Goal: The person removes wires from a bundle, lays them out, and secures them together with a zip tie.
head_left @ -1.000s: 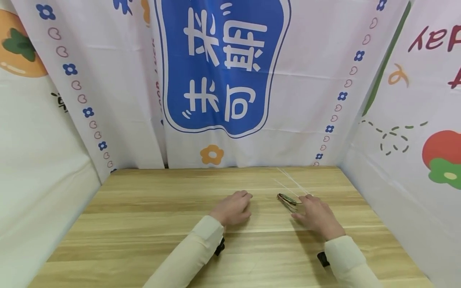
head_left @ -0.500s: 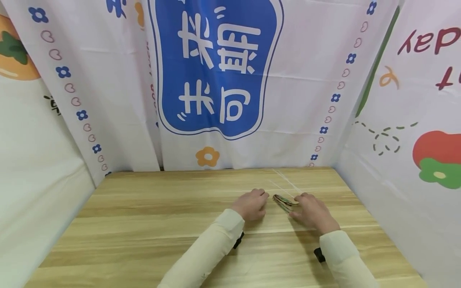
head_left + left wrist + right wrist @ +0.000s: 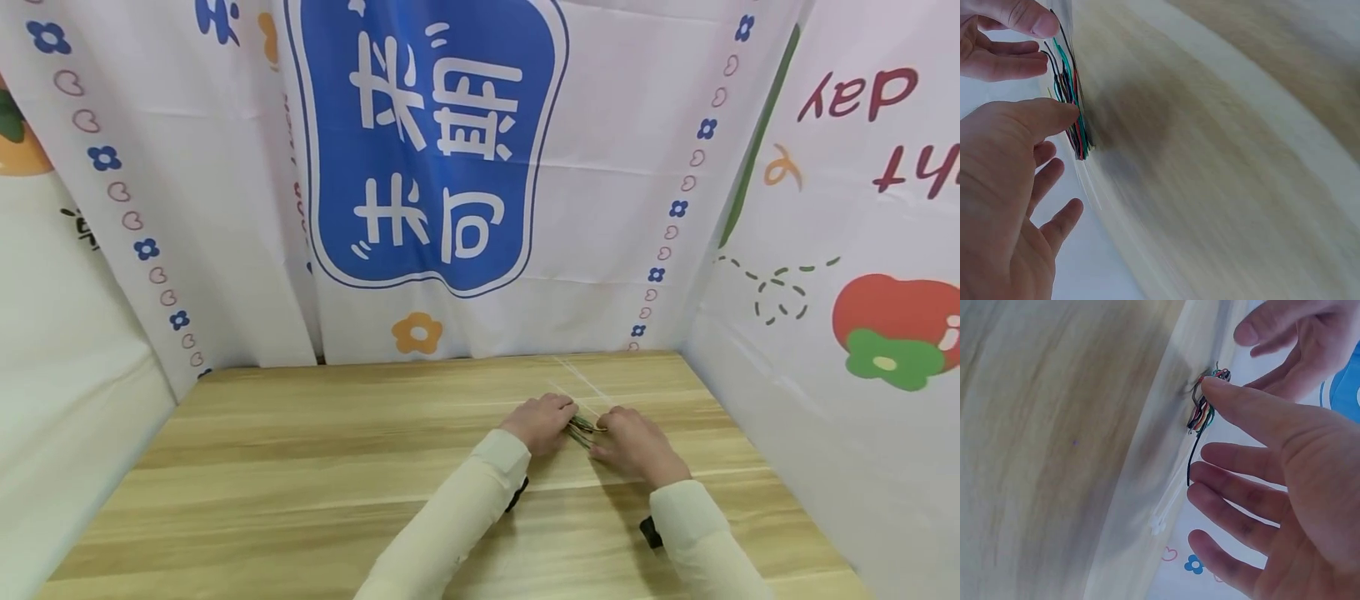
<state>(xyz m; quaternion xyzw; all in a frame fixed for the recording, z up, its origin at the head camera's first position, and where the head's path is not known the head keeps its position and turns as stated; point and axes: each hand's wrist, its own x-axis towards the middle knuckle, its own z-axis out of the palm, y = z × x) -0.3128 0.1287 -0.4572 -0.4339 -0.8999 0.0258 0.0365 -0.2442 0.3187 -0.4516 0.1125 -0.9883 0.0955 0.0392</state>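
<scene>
A folded bundle of thin coloured wires (image 3: 582, 430) lies on the wooden table between the two hands. Red, green and black strands show in the wire bundle (image 3: 1079, 140) in the left wrist view. My left hand (image 3: 538, 422) is at the bundle's left end, its thumb (image 3: 1060, 117) in front of the wires and its fingers spread. At the other end is my right hand (image 3: 637, 446), fingers loosely extended; its thumb (image 3: 1225, 390) overlaps the wires in the right wrist view. One black strand (image 3: 1193, 456) runs down to its fingertips. Actual contact is unclear.
Thin white strips that look like cable ties (image 3: 588, 383) lie just behind the wires, towards the table's back edge. The wooden table (image 3: 300, 467) is bounded by printed white cloth (image 3: 600, 208) at the back and sides.
My left hand has moved right, across the table to the wire bundle, and now covers its left end. The right hand has stayed beside the wires. The head view has turned slightly right.
</scene>
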